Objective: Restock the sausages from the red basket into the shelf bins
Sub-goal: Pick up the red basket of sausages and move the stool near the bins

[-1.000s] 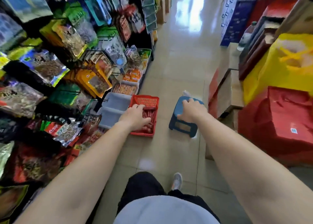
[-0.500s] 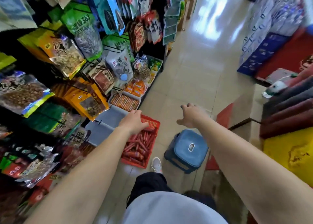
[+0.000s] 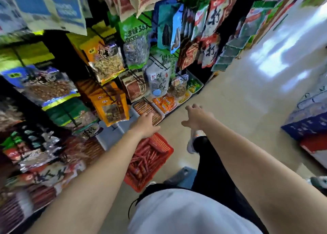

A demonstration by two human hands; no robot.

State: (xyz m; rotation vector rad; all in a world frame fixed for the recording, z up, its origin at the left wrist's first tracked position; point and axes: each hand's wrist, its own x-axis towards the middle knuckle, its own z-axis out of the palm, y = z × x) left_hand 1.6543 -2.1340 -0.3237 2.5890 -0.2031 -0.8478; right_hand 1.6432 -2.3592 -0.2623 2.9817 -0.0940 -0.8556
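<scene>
Restocking barely begun: red basket (image 3: 152, 160) full of sausages (image 3: 144, 158).
Left hand (image 3: 146, 125) and right hand (image 3: 195, 118) empty, fingers spread; grey bin (image 3: 113, 133) bare.

Bare forearms, no sleeves in view, white top (image 3: 185, 214), black trousers (image 3: 208, 163), white shoe (image 3: 192, 143)

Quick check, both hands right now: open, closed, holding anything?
Left hand: at the far rim of the red basket; grip cannot be told.
Right hand: open, fingers spread, empty.
</scene>
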